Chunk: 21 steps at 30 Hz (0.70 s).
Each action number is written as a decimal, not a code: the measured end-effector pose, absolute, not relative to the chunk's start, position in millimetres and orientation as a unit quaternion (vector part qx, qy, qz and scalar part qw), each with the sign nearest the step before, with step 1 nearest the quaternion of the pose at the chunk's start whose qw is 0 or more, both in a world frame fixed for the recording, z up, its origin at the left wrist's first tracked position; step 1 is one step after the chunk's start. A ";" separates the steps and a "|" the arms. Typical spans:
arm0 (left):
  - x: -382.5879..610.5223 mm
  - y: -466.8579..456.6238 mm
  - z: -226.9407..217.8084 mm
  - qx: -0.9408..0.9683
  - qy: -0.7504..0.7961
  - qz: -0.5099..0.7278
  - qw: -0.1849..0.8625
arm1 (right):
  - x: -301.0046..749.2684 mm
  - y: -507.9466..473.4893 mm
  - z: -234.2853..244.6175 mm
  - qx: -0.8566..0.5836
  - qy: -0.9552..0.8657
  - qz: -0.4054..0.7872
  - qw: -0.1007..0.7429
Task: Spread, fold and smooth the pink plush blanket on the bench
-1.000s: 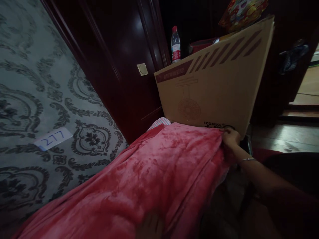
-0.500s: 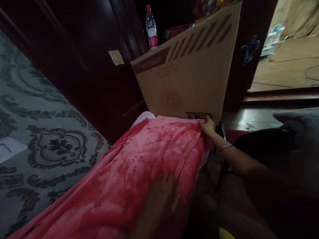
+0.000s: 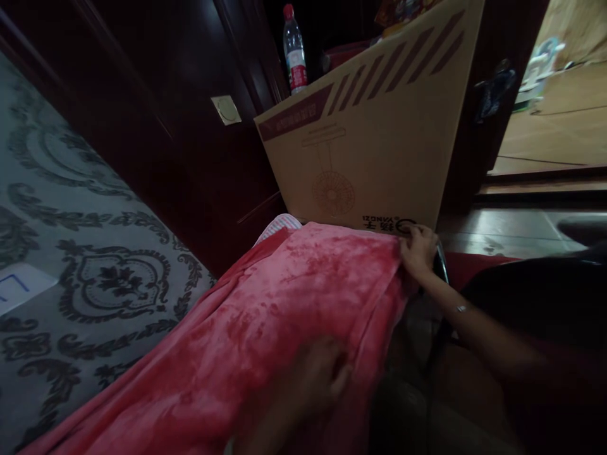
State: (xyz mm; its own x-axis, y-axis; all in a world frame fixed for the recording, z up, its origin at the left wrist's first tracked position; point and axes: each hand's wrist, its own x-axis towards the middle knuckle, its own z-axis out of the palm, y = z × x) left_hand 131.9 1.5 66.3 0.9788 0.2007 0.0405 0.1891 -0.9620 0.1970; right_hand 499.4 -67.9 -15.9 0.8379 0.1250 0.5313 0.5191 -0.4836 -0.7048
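A pink-red plush blanket (image 3: pixel 284 297) is spread over a long raised surface, its far edge close to the cardboard box. At the blanket's far right corner is my right hand (image 3: pixel 420 253), its fingers bent and closed on the edge. My left hand (image 3: pixel 320 373) is low over the near part of the blanket; motion blurs it, and its fingers look curled, but whether they grip the cloth is unclear. A striped cloth (image 3: pixel 279 226) shows from under the blanket's far left corner.
Beyond the blanket stands a large cardboard box (image 3: pixel 374 139) with a fan printed on it. A plastic bottle (image 3: pixel 296 57) is behind its top edge. Patterned wallpaper (image 3: pixel 118 278) borders the left side. At the right are a dark rounded object (image 3: pixel 535 303) and a doorway.
My right hand has shifted slightly right along with the view, its fingers now more bent at the blanket's corner. My left hand has gone from flatter, stretched fingers to a more curled shape.
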 end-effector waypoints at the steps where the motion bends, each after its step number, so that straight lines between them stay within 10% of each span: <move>1: 135.7 14.1 75.0 0.988 0.113 0.030 0.104 | 489.2 -63.3 -12.6 -0.823 -0.248 -0.223 0.459; 11: 135.2 207.7 52.2 0.921 0.378 0.097 0.003 | 475.2 -3.1 -30.7 -0.844 -0.498 -0.085 0.180; 21: 127.3 196.5 57.0 0.908 0.414 -0.010 0.066 | 486.2 -16.4 -41.0 -0.824 -0.511 -0.080 0.233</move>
